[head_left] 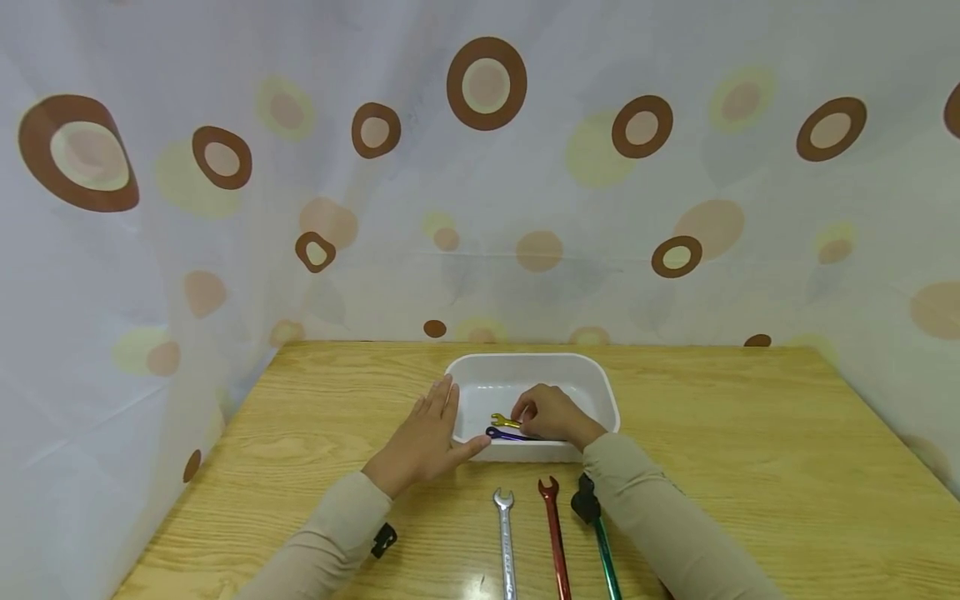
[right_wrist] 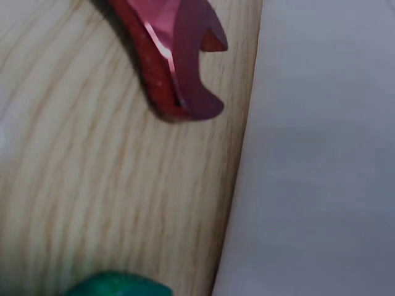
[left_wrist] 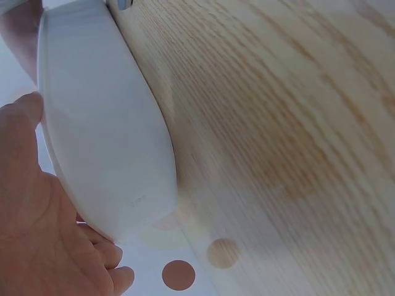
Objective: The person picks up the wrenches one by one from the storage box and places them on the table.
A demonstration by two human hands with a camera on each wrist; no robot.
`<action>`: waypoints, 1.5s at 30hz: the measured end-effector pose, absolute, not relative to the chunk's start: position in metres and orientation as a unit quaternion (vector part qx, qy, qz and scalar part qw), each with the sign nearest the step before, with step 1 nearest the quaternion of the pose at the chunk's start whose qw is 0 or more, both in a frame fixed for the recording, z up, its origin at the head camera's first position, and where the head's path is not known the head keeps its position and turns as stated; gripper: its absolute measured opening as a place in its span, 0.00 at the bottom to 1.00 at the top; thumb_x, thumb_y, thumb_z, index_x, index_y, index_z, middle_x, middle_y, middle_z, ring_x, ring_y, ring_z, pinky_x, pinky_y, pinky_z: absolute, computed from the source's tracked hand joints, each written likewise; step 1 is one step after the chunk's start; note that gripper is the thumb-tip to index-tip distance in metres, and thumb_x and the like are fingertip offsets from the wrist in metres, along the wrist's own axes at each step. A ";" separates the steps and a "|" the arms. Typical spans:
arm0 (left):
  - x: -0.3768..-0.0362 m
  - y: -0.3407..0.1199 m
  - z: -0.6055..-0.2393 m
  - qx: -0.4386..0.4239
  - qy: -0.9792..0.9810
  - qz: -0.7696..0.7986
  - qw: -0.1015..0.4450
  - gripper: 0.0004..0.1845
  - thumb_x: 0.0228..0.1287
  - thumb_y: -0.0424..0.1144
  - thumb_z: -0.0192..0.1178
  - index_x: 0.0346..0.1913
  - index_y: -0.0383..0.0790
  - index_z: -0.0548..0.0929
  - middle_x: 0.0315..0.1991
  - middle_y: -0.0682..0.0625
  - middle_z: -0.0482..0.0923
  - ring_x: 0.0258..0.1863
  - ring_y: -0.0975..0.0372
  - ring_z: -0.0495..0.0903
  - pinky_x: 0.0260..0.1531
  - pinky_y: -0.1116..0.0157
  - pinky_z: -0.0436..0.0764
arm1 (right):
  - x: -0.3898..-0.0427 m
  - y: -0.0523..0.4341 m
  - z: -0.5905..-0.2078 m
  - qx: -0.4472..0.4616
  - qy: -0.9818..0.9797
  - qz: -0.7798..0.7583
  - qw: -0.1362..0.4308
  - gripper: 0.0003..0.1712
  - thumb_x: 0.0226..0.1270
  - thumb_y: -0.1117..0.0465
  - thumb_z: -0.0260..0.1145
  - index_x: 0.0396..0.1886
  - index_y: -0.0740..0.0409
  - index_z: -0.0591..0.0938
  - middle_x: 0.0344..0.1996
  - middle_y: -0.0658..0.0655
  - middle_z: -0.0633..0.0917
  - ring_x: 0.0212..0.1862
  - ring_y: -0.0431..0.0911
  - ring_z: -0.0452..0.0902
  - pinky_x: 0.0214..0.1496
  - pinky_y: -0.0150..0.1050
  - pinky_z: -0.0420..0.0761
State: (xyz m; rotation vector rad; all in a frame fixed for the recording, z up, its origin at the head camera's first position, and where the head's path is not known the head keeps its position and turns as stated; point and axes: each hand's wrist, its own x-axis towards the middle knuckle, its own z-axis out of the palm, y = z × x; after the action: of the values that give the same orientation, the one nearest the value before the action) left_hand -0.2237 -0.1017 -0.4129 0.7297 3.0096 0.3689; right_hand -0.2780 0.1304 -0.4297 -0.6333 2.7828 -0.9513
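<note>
A white plastic bin (head_left: 525,451) stands on the table. My left hand (head_left: 422,442) lies along its left end, fingers extended, thumb at the near rim; in the left wrist view, fingers and thumb touch the bin's edge. Inside the bin my right hand (head_left: 553,415) has its fingers bent and pinches a small gold wrench (head_left: 504,421), whose open jaw sticks out to the left. Beside it, along the near wall, lies a purple wrench (head_left: 501,433), partly hidden by the right hand. The right wrist view shows the bin's outer wall (right_wrist: 321,160), not the hand.
In front of the bin lie a silver wrench (head_left: 506,533), a red wrench (head_left: 553,533) and a green wrench (head_left: 606,557), side by side. A black strap piece (head_left: 384,540) shows by the left sleeve. Behind the table hangs a patterned curtain (head_left: 480,192).
</note>
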 end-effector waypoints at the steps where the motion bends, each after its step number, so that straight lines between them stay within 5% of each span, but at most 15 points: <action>1: -0.224 -0.102 -0.413 0.235 0.965 0.119 0.010 0.52 0.66 0.70 0.41 0.73 0.27 0.48 0.76 0.37 0.39 0.75 0.47 0.42 0.71 0.50 0.50 | -0.279 0.130 -0.430 -0.208 0.924 -0.313 0.068 0.08 0.50 0.71 0.69 0.31 0.60 0.87 0.20 0.48 0.80 0.24 0.39 0.71 0.28 0.32 0.71; 28: -0.228 -0.102 -0.413 0.242 0.963 0.115 0.008 0.52 0.65 0.70 0.41 0.73 0.27 0.48 0.76 0.36 0.39 0.75 0.46 0.42 0.71 0.49 0.50 | -0.278 0.128 -0.415 -0.223 0.938 -0.265 0.028 0.12 0.54 0.73 0.63 0.37 0.58 0.84 0.30 0.54 0.83 0.35 0.48 0.78 0.38 0.44 0.77; 45: -0.229 -0.104 -0.413 0.239 0.964 0.116 0.019 0.52 0.66 0.70 0.41 0.73 0.27 0.48 0.76 0.36 0.39 0.75 0.46 0.42 0.71 0.49 0.50 | -0.276 0.130 -0.393 -0.221 0.920 -0.324 -0.017 0.10 0.64 0.69 0.64 0.45 0.60 0.82 0.36 0.57 0.84 0.37 0.49 0.81 0.38 0.42 0.81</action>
State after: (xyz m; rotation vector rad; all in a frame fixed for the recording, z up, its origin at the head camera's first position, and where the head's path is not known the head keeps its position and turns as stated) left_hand -0.2290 -0.1037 -0.4126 0.7418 2.9923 0.3600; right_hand -0.2765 0.1305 -0.3930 -0.7034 2.9216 -1.0289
